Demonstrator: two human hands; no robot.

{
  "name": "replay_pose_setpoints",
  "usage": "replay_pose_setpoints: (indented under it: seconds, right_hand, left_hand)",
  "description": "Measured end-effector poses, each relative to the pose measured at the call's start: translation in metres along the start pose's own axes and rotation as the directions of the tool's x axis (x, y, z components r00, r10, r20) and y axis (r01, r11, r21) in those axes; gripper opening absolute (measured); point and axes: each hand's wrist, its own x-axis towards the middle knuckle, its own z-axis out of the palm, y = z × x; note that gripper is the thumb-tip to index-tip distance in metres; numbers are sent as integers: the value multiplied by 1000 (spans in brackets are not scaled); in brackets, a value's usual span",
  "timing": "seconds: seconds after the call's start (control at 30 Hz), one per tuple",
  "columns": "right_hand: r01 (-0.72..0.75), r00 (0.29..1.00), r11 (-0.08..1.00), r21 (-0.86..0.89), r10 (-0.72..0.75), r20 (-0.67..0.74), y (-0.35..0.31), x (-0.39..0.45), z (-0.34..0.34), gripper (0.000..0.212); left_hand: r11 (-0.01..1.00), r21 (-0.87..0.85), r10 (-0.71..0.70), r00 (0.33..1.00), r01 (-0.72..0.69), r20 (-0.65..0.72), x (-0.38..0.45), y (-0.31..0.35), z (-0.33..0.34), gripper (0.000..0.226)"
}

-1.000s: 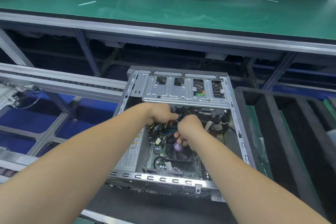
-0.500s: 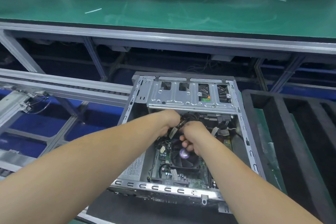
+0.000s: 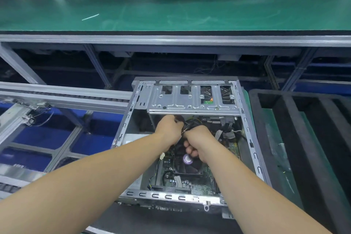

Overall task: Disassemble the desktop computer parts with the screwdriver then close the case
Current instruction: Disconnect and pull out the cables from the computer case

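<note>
No text can be read. The purple sticker [image 3: 187, 159] on the fan hub [image 3: 188, 163] carries print too small to make out (likewise the white label [image 3: 137, 182] on the case [image 3: 248, 135] floor, mostly hidden by an arm).

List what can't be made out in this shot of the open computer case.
1. Head view: what the left hand and right hand grip among the cables; the hands cover it.
2. Head view: any screwdriver; none shows.
3. Head view: the fan label; too small.
4. Head view: the foam tray; cut off by the right edge.
</note>
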Motion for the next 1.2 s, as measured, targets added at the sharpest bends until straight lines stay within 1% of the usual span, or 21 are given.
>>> replay_pose_setpoints:
  seconds: [0.1, 0.13, 0.2, 0.3, 0.33, 0.4, 0.47, 0.53, 0.57, 0.63, 0.67, 0.73, 0.8, 0.87, 0.97, 1.03, 1.1, 1.2]
  right_hand:
    - [9, 1000, 1000, 2, -9, 0, 0, -1, -2, 15]
    - [11, 1000, 1000, 1, -11, -1, -1, -1, -2, 16]
    - [13, 1000, 1000, -12, -13, -6, 0, -2, -2, 16]
    - [31, 999, 998, -46, -32, -28, -1, -7, -2, 19]
    - [44, 997, 994, -95, -49, -51, -2, -8, -2, 21]
    - [78, 986, 958, -278, -115, -120, -5, -11, -1, 22]
    - [114, 962, 891, -440, -210, -175, -7, -14, 1, 15]
    - [151, 939, 838, -524, -288, -190, -6, -16, 4, 5]
    - [177, 929, 820, -545, -321, -181, -6, -17, 3, 3]
    - [247, 926, 799, -547, -362, -110, -6, -16, -1, 3]
    - [276, 929, 816, -507, -363, -78, -5, -15, -4, 3]
    - [302, 941, 877, -373, -337, -31, -4, -15, -9, 6]
    - [296, 951, 929, -220, -308, -21, -2, -17, -9, 8]
    - [264, 964, 964, -35, -265, -30, 0, -20, -9, 11]
    - [180, 983, 956, 230, -184, -3, 1, -24, -9, 13]
    - [155, 986, 937, 312, -167, 13, 3, -25, -10, 12]
    - [153, 986, 928, 340, -167, 13, 4, -25, -10, 8]
    - [145, 987, 914, 378, -160, 8, 4, -22, -9, 13]
  left_hand:
    - [997, 66, 43, 999, -42, -2, 0, 0, 0, 29]
    - [994, 95, 62, 998, -62, -4, -1, 0, 0, 28]
    - [974, 199, 112, 994, -107, -16, -4, -2, 1, 22]
    - [904, 378, 228, 973, -198, -36, -9, -6, 4, 19]
    - [870, 438, 268, 963, -225, -37, -9, -8, 5, 18]
    - [766, 587, 342, 939, -261, -29, -11, -8, 6, 17]
    - [638, 719, 396, 918, -276, 1, -15, -6, 4, 16]
    - [495, 815, 442, 895, -301, 62, -16, 0, -2, 10]
    - [442, 838, 466, 880, -319, 90, -16, 3, -7, 8]
    - [398, 847, 491, 862, -353, 129, -14, 9, -19, 11]
    - [397, 839, 495, 857, -371, 145, -13, 11, -25, 14]
    - [418, 809, 526, 836, -413, 155, -14, 13, -31, 15]
    - [457, 767, 560, 816, -451, 146, -16, 11, -33, 17]
    - [498, 728, 572, 810, -472, 134, -16, 9, -35, 20]
    - [543, 675, 601, 793, -501, 105, -14, 5, -36, 23]
    - [530, 674, 623, 776, -515, 103, -12, 2, -35, 25]
    - [493, 687, 650, 751, -534, 116, -10, 0, -35, 27]
    - [447, 679, 678, 716, -582, 167, -10, -2, -35, 25]
